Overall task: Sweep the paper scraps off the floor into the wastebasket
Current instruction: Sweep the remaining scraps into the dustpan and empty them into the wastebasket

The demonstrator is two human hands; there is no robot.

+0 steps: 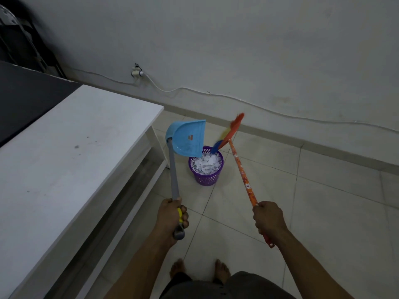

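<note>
A purple wastebasket (206, 176) stands on the tiled floor, filled with white paper scraps (206, 164). My left hand (171, 216) grips the grey and yellow handle of a blue dustpan (187, 138). The pan is raised and tipped over the basket's left rim. My right hand (268, 219) grips the orange patterned stick of a broom (232, 131). Its orange, yellow and blue bristles hang in the air over the basket's right rim. I see no loose scraps on the floor.
A white low table (71, 152) fills the left side, its corner close to the basket. A grey wall with a socket (136, 72) and a trailing white cable lies behind. My bare feet (199, 269) stand on pale tiles, with open floor to the right.
</note>
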